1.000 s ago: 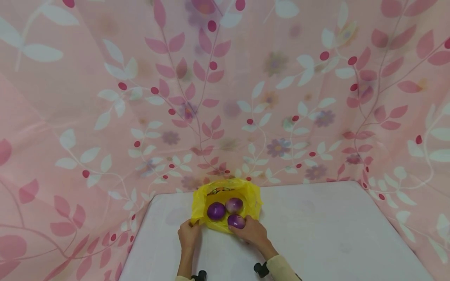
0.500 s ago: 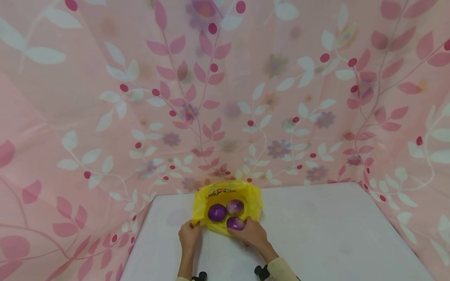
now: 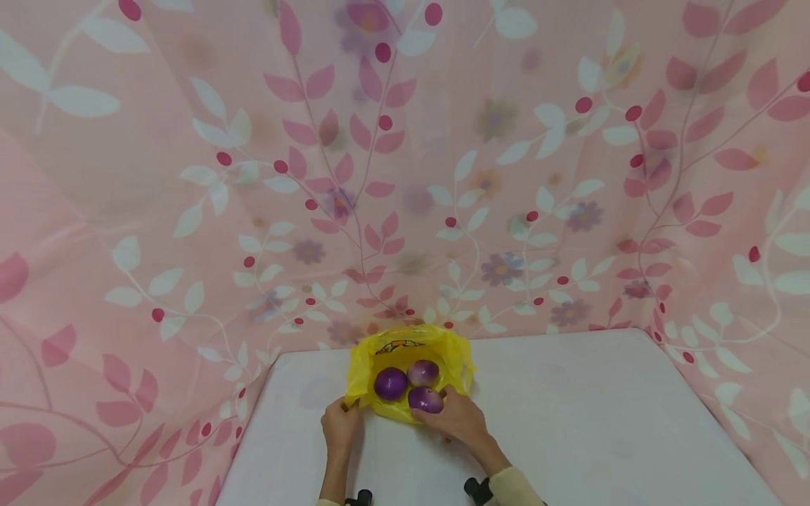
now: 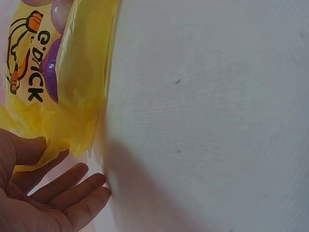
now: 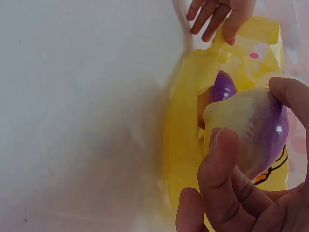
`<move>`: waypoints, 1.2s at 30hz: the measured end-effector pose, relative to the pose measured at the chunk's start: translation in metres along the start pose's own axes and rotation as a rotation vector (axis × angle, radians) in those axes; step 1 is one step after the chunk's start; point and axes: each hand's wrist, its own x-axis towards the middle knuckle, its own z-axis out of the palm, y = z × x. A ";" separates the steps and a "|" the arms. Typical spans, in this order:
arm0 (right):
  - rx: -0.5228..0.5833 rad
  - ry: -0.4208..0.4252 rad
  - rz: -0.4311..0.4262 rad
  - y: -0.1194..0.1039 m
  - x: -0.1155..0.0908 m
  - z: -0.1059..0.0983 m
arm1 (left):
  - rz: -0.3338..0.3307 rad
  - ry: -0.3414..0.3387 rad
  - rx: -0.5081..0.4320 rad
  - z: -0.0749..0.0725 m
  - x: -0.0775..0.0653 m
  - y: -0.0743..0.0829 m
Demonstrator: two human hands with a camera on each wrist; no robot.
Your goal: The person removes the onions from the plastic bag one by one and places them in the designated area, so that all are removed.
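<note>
A yellow plastic bag with a printed cartoon and lettering lies with its mouth facing me. Inside rest a dark purple onion and a paler purple one. My left hand pinches the bag's left rim between thumb and index finger; in the left wrist view its other fingers extend loosely. My right hand grips a third glossy onion, purple fading to cream, at the bag's mouth. Fingers and thumb curl round its sides. Whether this onion touches the bag or the other onions, I cannot tell.
A white-covered table extends to both sides of the bag. Behind and beside it hangs a pink curtain printed with leaves and flowers. Black wrist devices sit on both forearms.
My right wrist has shifted slightly right, and the onion in that hand has turned and moved a little. The left hand keeps its hold on the bag rim.
</note>
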 end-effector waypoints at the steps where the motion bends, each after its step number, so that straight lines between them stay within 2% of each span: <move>1: -0.005 0.002 -0.014 0.000 -0.001 -0.002 | 0.001 0.000 0.001 0.000 0.000 0.000; 11: -0.103 0.015 -0.137 0.003 -0.004 -0.021 | 0.005 -0.001 0.005 0.000 0.001 -0.002; 21: -0.099 0.032 -0.160 0.008 -0.011 -0.032 | 0.005 0.017 0.007 0.001 0.003 -0.005; 26: -0.140 0.063 -0.175 0.006 -0.016 -0.039 | 0.020 0.031 0.012 0.001 0.003 -0.005; 36: -0.168 0.107 -0.197 0.017 -0.022 -0.057 | 0.002 0.007 0.000 0.002 0.001 -0.005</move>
